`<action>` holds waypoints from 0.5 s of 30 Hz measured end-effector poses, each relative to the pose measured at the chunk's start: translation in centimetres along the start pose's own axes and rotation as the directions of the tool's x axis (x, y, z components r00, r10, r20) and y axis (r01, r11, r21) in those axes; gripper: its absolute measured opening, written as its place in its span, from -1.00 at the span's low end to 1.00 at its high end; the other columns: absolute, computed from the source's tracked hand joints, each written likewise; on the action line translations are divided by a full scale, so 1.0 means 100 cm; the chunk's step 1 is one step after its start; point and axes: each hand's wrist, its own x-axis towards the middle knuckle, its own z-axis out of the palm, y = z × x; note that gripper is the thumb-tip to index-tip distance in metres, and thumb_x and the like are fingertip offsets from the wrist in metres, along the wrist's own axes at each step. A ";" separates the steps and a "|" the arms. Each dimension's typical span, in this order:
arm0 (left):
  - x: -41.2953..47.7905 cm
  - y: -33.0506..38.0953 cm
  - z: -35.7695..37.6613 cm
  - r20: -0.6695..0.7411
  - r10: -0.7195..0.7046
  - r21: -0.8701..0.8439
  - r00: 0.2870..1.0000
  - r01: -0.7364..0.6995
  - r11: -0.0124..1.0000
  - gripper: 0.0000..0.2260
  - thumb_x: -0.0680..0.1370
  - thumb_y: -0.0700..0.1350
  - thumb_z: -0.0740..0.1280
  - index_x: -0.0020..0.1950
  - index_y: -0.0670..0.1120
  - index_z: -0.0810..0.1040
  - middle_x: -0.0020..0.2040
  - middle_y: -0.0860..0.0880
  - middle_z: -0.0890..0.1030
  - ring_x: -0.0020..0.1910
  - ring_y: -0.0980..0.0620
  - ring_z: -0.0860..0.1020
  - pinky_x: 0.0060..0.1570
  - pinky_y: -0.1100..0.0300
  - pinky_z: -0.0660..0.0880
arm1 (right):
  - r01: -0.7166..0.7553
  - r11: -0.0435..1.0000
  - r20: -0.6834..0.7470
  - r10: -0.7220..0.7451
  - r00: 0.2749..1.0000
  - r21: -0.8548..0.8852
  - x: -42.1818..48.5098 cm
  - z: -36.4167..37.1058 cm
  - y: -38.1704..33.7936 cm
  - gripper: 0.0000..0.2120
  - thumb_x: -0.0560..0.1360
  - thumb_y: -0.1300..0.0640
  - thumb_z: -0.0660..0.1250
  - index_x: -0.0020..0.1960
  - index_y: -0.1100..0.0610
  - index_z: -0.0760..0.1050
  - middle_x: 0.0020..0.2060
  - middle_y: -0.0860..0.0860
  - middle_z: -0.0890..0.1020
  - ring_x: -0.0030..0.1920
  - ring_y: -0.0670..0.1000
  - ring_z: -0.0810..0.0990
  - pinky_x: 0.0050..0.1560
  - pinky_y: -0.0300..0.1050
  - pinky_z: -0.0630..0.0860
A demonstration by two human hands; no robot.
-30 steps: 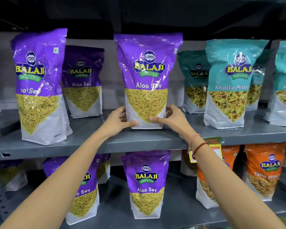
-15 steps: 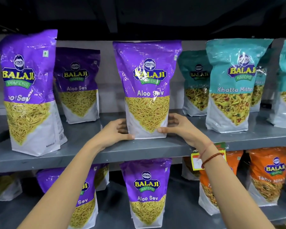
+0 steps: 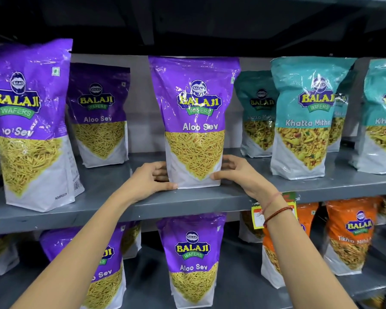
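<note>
Purple pouch (image 3: 194, 121) base between left hand (image 3: 147, 181), right hand (image 3: 243, 177)

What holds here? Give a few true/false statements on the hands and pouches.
1. The left hand and right hand both grip the middle Aloo Sev pouch near its base. True.
2. That pouch stands upright on the upper shelf. True.
3. Its right-hand neighbours on that shelf are orange. False: they are teal Khatta Mitha pouches.
4. Thread bands sit on the left wrist. False: the red thread bands are on the right wrist.
</note>
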 end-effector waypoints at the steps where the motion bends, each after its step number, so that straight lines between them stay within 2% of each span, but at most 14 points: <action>1: 0.000 0.001 0.000 0.001 0.000 0.001 1.000 0.000 1.000 -0.52 0.30 -0.13 0.53 0.18 0.04 0.52 0.08 0.00 0.65 0.06 0.14 0.60 0.19 0.19 0.46 | 0.000 1.000 0.002 0.000 1.000 -0.003 -0.001 0.000 -0.001 -0.53 0.33 0.39 0.47 0.22 0.24 0.48 0.08 0.16 0.64 0.06 0.08 0.63 0.04 -0.14 0.59; 5: -0.003 0.004 0.000 0.005 0.004 -0.014 1.000 -0.004 1.000 -0.57 0.29 -0.14 0.53 0.10 0.13 0.53 -0.04 0.13 0.67 -0.02 0.22 0.63 0.14 0.25 0.47 | -0.004 1.000 0.004 0.004 1.000 -0.007 -0.001 0.001 -0.002 -0.48 0.27 0.35 0.50 0.19 0.22 0.47 0.02 0.12 0.64 -0.01 0.03 0.62 -0.11 -0.25 0.57; 7: -0.004 0.004 0.000 -0.004 -0.003 -0.029 1.000 0.003 1.000 -0.55 0.28 -0.15 0.54 0.13 0.07 0.54 -0.08 0.15 0.67 -0.04 0.21 0.64 0.13 0.23 0.48 | -0.006 1.000 0.003 0.006 1.000 -0.017 -0.002 0.002 -0.003 -0.45 0.20 0.29 0.48 0.18 0.20 0.47 0.01 0.10 0.64 -0.03 0.00 0.62 -0.12 -0.26 0.56; 10: -0.005 0.005 0.000 -0.015 -0.016 -0.047 1.000 0.015 0.999 -0.52 0.28 -0.18 0.54 0.15 0.02 0.52 -0.06 0.07 0.68 -0.07 0.16 0.65 0.18 0.14 0.49 | -0.014 0.999 0.007 0.014 1.000 -0.034 -0.003 0.003 -0.004 -0.52 0.33 0.37 0.45 0.22 0.22 0.45 0.08 0.14 0.63 -0.01 0.00 0.61 -0.18 -0.32 0.53; 12: -0.008 0.008 0.000 -0.031 -0.015 -0.032 0.999 0.014 0.999 -0.50 0.28 -0.18 0.54 0.18 0.00 0.50 -0.05 0.04 0.67 -0.06 0.13 0.64 0.20 0.08 0.49 | -0.005 1.000 0.000 0.005 1.000 -0.008 -0.005 0.002 -0.005 -0.50 0.35 0.31 0.46 0.26 0.21 0.44 0.13 0.12 0.62 0.05 0.00 0.61 -0.18 -0.34 0.51; 13: -0.010 0.010 0.000 -0.055 -0.002 -0.027 0.998 0.000 1.000 -0.50 0.28 -0.17 0.54 0.19 -0.02 0.50 -0.03 0.03 0.66 -0.04 0.13 0.63 0.21 0.07 0.49 | 0.012 1.000 -0.025 -0.011 1.000 0.013 -0.007 0.003 -0.007 -0.48 0.33 0.25 0.48 0.27 0.19 0.45 0.14 0.10 0.63 0.08 0.00 0.61 -0.14 -0.32 0.50; 15: -0.018 0.015 -0.004 -0.149 0.036 -0.059 0.988 -0.045 0.997 -0.48 0.30 -0.17 0.52 0.23 -0.09 0.48 0.08 -0.05 0.64 0.03 0.07 0.61 0.22 0.06 0.49 | 0.090 0.996 -0.180 -0.085 0.980 0.019 -0.013 0.012 -0.014 -0.52 0.35 0.20 0.50 0.24 0.18 0.47 0.10 0.06 0.63 0.08 -0.02 0.60 -0.09 -0.36 0.50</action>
